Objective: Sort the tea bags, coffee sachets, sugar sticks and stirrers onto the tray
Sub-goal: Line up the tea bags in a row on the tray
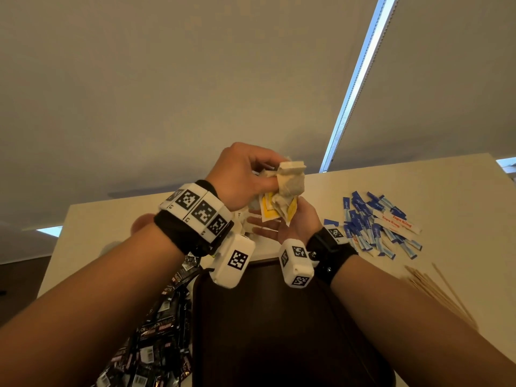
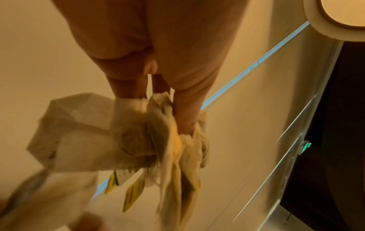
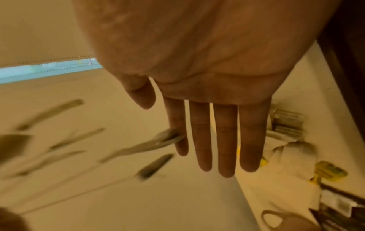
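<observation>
My left hand [image 1: 245,174] grips a crumpled bunch of tea bags [image 1: 287,188] with yellow tags, raised above the far end of the dark brown tray [image 1: 279,331]. In the left wrist view the fingers [image 2: 126,87] clamp the bunch of tea bags [image 2: 98,132], and tags and strings dangle from it. My right hand [image 1: 279,224] is spread flat just below the bunch. The right hand [image 3: 187,132] holds nothing on its palm in the right wrist view. More tea bags [image 3: 286,148] lie on the table past its fingertips.
Black coffee sachets [image 1: 159,331] are heaped left of the tray. A pile of blue sugar sticks [image 1: 371,224] lies at the right on the white table [image 1: 460,205]. Wooden stirrers [image 1: 438,291] lie nearer, by my right forearm.
</observation>
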